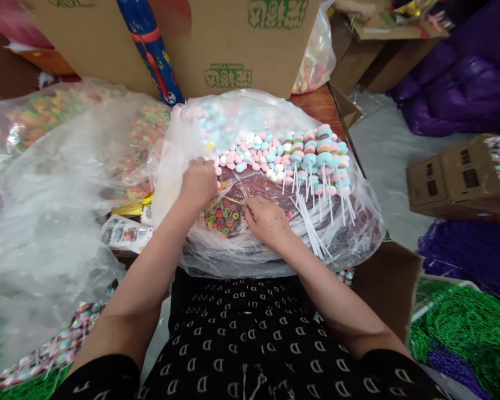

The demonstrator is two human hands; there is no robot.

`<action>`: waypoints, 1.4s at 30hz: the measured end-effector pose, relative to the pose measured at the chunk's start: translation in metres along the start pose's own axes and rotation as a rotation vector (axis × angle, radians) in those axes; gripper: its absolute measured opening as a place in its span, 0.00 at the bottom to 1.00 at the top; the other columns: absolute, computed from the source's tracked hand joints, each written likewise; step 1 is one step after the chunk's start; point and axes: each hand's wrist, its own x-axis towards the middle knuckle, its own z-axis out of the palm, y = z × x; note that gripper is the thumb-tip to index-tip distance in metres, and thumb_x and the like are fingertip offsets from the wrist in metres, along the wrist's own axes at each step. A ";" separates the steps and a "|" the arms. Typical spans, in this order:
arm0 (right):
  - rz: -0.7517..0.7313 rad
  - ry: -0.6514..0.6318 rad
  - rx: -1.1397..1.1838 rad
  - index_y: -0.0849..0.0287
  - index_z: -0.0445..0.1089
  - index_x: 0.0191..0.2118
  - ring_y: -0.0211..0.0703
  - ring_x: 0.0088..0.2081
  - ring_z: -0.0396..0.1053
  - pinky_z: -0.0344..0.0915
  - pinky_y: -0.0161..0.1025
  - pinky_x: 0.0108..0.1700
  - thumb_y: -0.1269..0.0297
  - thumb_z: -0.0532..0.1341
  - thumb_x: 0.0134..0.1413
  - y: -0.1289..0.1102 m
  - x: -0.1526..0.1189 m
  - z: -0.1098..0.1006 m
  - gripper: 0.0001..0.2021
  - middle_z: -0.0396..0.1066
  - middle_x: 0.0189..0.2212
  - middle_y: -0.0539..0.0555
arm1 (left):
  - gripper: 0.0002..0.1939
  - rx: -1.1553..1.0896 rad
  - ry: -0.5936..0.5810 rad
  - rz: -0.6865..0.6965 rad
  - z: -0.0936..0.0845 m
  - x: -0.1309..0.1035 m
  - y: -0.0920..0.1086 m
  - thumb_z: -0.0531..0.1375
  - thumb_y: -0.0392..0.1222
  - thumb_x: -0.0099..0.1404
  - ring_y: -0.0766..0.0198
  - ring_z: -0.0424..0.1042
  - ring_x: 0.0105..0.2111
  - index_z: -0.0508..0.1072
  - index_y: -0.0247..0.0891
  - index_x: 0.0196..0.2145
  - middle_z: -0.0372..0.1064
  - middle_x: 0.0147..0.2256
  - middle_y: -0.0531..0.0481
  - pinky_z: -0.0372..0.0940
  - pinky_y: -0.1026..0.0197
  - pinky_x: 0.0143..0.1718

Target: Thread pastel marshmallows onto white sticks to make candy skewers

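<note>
My left hand (200, 180) has its fingers curled down at the left edge of a spread of pink, white and blue candies (254, 153). What it pinches, if anything, is hidden. My right hand (266, 219) is closed, thumb against fingers, on what looks like a thin white stick, partly blurred. Between the hands lie small ring-shaped candies (223, 216) in red, green and orange. To the right, several candy skewers (316, 158) rest with their white ends toward me. Loose white sticks (310, 228) lie in front of them. A clear plastic sheet (354, 222) is under everything.
A big bag of ring candies (137, 144) stands at left, beside gold ties (135, 205) and a printed packet (127, 233). A cardboard box (233, 39) with a blue cylinder (152, 50) closes off the back. An open carton (383, 278) and green beads (466, 322) are at right.
</note>
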 end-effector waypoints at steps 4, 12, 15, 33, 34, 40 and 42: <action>-0.065 0.225 0.139 0.58 0.79 0.46 0.49 0.41 0.78 0.70 0.42 0.44 0.68 0.54 0.72 0.019 -0.027 0.011 0.14 0.81 0.38 0.59 | 0.25 0.028 -0.002 -0.171 -0.008 0.035 -0.011 0.47 0.36 0.74 0.35 0.75 0.58 0.76 0.20 0.58 0.75 0.57 0.20 0.67 0.43 0.58; 0.078 0.481 0.274 0.54 0.79 0.42 0.49 0.40 0.80 0.74 0.44 0.45 0.63 0.56 0.70 0.069 -0.076 0.011 0.13 0.83 0.36 0.57 | 0.27 0.009 0.010 -0.067 0.017 0.044 -0.017 0.52 0.44 0.73 0.36 0.71 0.60 0.75 0.23 0.59 0.73 0.59 0.22 0.62 0.43 0.64; 0.179 0.553 0.171 0.55 0.80 0.42 0.52 0.40 0.79 0.74 0.47 0.48 0.63 0.56 0.69 0.090 -0.087 0.009 0.13 0.82 0.37 0.58 | 0.23 -0.007 0.014 0.066 0.024 0.039 -0.015 0.50 0.42 0.73 0.38 0.70 0.61 0.78 0.27 0.54 0.76 0.54 0.26 0.60 0.44 0.66; 0.557 0.100 -0.153 0.60 0.80 0.47 0.54 0.44 0.78 0.62 0.41 0.38 0.64 0.59 0.70 0.088 -0.074 -0.018 0.12 0.82 0.45 0.62 | 0.15 -0.390 0.224 0.189 0.046 0.020 -0.011 0.59 0.39 0.67 0.47 0.76 0.50 0.82 0.37 0.47 0.79 0.43 0.40 0.68 0.49 0.56; 0.541 0.122 -0.152 0.60 0.80 0.46 0.54 0.43 0.78 0.62 0.41 0.38 0.64 0.59 0.69 0.089 -0.078 -0.017 0.12 0.82 0.44 0.62 | 0.14 -0.425 0.247 0.190 0.045 0.017 -0.012 0.59 0.39 0.66 0.48 0.76 0.49 0.82 0.37 0.46 0.79 0.43 0.41 0.68 0.50 0.55; 0.473 0.255 -0.110 0.58 0.79 0.40 0.52 0.34 0.78 0.62 0.40 0.34 0.61 0.59 0.62 0.086 -0.110 -0.021 0.11 0.82 0.33 0.59 | 0.16 -0.862 0.294 0.166 0.037 -0.002 -0.008 0.61 0.38 0.64 0.61 0.74 0.39 0.80 0.38 0.49 0.79 0.42 0.48 0.69 0.60 0.45; 0.460 0.276 -0.058 0.57 0.79 0.39 0.52 0.31 0.78 0.63 0.40 0.33 0.59 0.59 0.61 0.082 -0.117 -0.024 0.12 0.80 0.28 0.57 | 0.16 -1.099 0.249 0.138 0.038 -0.009 -0.004 0.62 0.40 0.65 0.64 0.72 0.34 0.78 0.38 0.50 0.77 0.38 0.51 0.67 0.62 0.38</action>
